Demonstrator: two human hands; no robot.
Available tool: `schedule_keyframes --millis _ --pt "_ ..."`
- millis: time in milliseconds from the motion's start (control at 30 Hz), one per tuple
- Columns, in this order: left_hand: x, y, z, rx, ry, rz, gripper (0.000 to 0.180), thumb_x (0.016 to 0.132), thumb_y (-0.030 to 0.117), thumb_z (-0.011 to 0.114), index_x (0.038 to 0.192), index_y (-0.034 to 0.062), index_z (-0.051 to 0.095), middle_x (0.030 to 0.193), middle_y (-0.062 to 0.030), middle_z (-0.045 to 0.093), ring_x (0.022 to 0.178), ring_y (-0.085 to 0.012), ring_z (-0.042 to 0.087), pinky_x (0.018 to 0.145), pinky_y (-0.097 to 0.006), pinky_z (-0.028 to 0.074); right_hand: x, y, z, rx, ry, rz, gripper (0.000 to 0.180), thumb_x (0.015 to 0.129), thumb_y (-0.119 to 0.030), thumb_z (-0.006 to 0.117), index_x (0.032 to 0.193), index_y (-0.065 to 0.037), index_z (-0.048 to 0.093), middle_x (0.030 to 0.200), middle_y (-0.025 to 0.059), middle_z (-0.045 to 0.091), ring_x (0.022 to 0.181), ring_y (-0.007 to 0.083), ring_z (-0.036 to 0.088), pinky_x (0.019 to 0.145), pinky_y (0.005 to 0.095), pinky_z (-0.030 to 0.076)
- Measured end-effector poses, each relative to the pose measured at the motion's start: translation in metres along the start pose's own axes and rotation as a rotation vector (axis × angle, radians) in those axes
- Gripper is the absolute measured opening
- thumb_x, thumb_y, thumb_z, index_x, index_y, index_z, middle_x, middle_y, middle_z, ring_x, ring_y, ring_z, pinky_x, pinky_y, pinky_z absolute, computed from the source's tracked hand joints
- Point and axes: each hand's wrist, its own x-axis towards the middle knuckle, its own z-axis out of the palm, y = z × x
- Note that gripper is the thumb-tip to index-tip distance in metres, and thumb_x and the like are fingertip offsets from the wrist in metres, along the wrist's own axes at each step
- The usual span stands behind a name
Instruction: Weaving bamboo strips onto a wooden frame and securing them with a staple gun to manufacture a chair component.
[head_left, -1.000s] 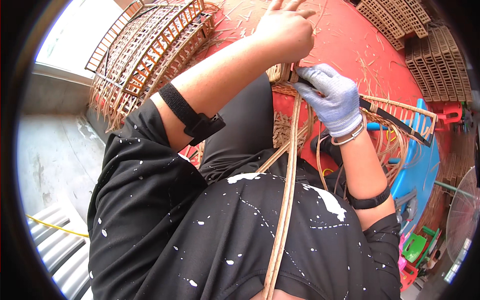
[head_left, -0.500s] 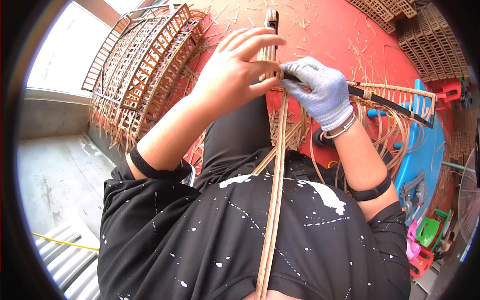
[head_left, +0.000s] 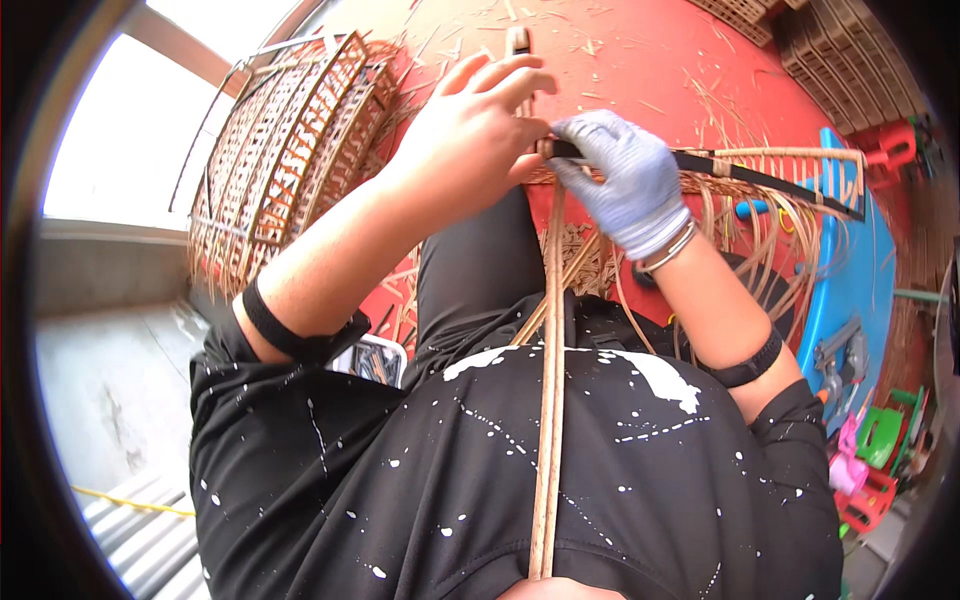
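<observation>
My left hand (head_left: 470, 145) is bare, its fingers stretched and apart. Its index fingertip and thumb tip come close to the wrapped corner of a dark bar. My right hand (head_left: 622, 180), in a light grey-blue knitted glove, closes its thumb and fingers round this black frame bar (head_left: 735, 180). The bar runs off to the right as part of a partly woven rattan frame (head_left: 790, 155). Another wrapped arm of the frame (head_left: 518, 45) points away from me, partly behind my left fingers. From the corner, long tan rattan strips (head_left: 550, 400) hang taut down my black shirt.
At the far left stand stacked woven rattan frames (head_left: 300, 150). More woven panels (head_left: 850, 65) lean at the upper right. Strip scraps litter the red floor (head_left: 640, 60). A blue table (head_left: 850, 290) stands right, near red and green plastic stools (head_left: 880, 435). A white tray (head_left: 375, 355) sits by my left elbow.
My head view has shifted slightly. My left fingers have curled a little and the gloved right hand has moved slightly left, still on the bar. More of the white tray shows.
</observation>
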Motion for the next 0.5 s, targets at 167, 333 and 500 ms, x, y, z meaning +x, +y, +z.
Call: schedule_keyframes --millis 167,333,500 --pt "0.002 -0.001 -0.002 -0.008 -0.079 -0.007 0.023 0.076 0.021 0.076 0.096 0.0099 0.077 0.13 -0.0069 0.057 0.138 -0.0262 0.042 0.116 -0.046 0.032 -0.031 -0.028 -0.008 0.163 -0.034 -0.2 0.023 0.082 -0.016 0.072 0.104 -0.009 0.069 0.103 0.01 0.069 0.094 0.0293 0.067 0.089 0.043 0.052" --pt "0.002 0.0 -0.002 -0.005 -0.125 -0.03 0.026 0.08 0.019 0.076 0.104 0.0095 0.073 0.133 -0.0079 0.056 0.137 -0.0289 0.043 0.116 -0.047 0.033 -0.046 -0.021 0.003 0.279 -0.079 0.155 0.03 0.086 -0.017 0.071 0.113 -0.005 0.065 0.088 0.0138 0.069 0.081 0.0329 0.068 0.073 0.0405 0.055" --pt "0.005 0.002 -0.001 0.008 -0.156 -0.05 0.027 0.081 0.021 0.075 0.104 0.0086 0.072 0.135 -0.0094 0.056 0.137 -0.0308 0.044 0.116 -0.048 0.031 -0.056 -0.031 0.016 0.671 -0.112 0.596 0.046 0.093 -0.011 0.066 0.135 0.0 0.051 0.087 0.0108 0.072 0.082 0.0219 0.071 0.076 0.0341 0.055"
